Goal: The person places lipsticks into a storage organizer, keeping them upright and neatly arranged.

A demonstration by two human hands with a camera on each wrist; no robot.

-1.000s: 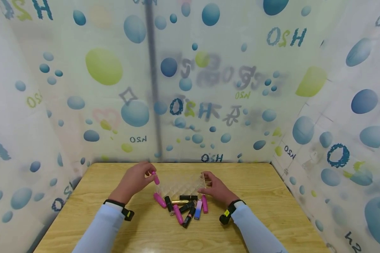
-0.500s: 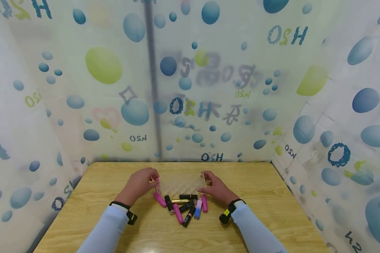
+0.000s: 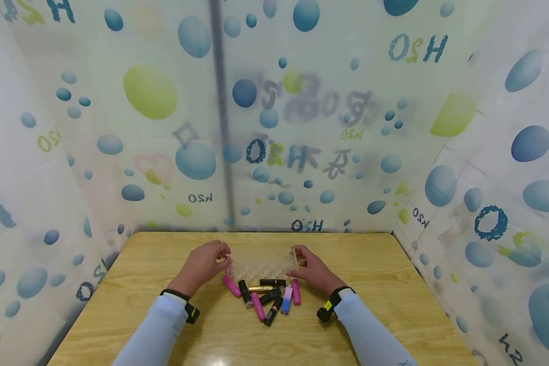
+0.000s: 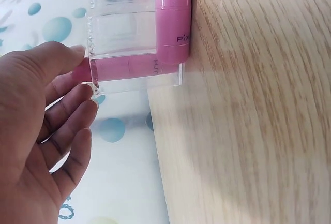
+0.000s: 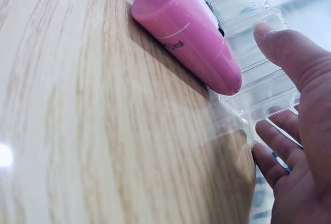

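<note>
A clear plastic lipstick organizer (image 3: 262,267) with a quilted pattern stands on the wooden table between both hands. In the left wrist view, a pink lipstick tube (image 4: 124,68) sits inside its end compartment, its top poking out past the rim. The left hand (image 3: 204,265) pinches that top between thumb and index finger, the other fingers loosely bent. At the opposite end, the right hand (image 3: 312,269) grips the organizer, thumb on the near side and fingers behind. Just before the organizer lie two more pink tubes, one at the left (image 3: 231,286), one at the right (image 5: 191,40).
Several other lipsticks lie in a loose pile in front: a gold tube (image 3: 260,288), a blue-and-lilac one (image 3: 286,300), a pink one (image 3: 258,307) and black ones (image 3: 273,311). A patterned curtain (image 3: 274,203) hangs behind the wooden table (image 3: 370,305).
The left hand has moved right and lowered the pink lipstick tube from outside the organizer into its left end compartment. The right hand has kept its hold on the organizer.
</note>
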